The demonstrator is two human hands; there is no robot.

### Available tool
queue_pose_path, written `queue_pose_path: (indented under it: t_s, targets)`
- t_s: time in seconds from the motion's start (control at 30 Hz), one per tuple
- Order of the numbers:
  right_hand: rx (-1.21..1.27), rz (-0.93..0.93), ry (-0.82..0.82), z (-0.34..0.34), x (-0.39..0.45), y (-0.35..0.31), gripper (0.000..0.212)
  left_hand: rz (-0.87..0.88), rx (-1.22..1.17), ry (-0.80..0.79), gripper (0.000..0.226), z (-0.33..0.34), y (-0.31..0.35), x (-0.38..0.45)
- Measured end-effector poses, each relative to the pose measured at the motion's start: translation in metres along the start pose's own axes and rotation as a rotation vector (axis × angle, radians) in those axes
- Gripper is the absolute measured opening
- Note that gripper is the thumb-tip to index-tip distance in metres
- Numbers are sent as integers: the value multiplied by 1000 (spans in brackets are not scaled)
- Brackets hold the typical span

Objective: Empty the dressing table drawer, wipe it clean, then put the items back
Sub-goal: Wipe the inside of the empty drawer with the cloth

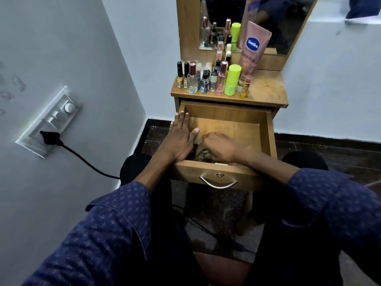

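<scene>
The wooden drawer [266, 133] of the dressing table stands pulled out, its far floor bare. My left hand [181, 137] lies flat with straight fingers on the drawer's left wall. Inside the drawer near its front, my right hand [221, 147] has curled fingers around a dark crumpled cloth [201, 154], mostly hidden under the hand. Several perfume and nail polish bottles [192, 79], a lime green bottle [233, 80] and a pink lotion tube [252, 48] stand on the table top [266, 87].
A mirror [288, 27] rises behind the bottles. On the left wall is a switch panel [51, 120] with a black plug and cable [86, 159] running down towards my knees. The drawer front carries a metal handle [218, 182]. Dark floor lies below.
</scene>
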State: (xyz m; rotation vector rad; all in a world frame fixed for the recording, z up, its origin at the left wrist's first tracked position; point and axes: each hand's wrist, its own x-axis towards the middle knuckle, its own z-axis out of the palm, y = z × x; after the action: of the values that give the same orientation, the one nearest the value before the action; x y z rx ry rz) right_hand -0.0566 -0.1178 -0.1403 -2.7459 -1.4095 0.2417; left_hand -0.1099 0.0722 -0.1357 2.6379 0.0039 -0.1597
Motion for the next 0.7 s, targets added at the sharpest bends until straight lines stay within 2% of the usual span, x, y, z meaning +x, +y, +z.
queue_pose_path:
  t_s: [0.07, 0.23, 0.33, 0.47, 0.6, 0.7]
  targets:
    - [62, -1, -19, -2, -4, 8, 34, 5, 17, -6, 77, 1, -1, 0]
    - [26, 425, 153, -20, 19, 46, 34, 4, 31, -21, 77, -1, 0, 0]
    - [-111, 396, 135, -25, 33, 12, 22, -1, 30, -14, 76, -1, 2, 0]
    - [-50, 240, 217, -14, 53, -24, 29, -2, -11, 17, 73, 0, 1, 1]
    - [-189, 354, 215, -1, 49, -15, 44, -9, -2, -5, 74, -2, 1, -1]
    - [-224, 518, 203, 1, 25, 9, 39, -2, 3, -10, 75, -3, -1, -1]
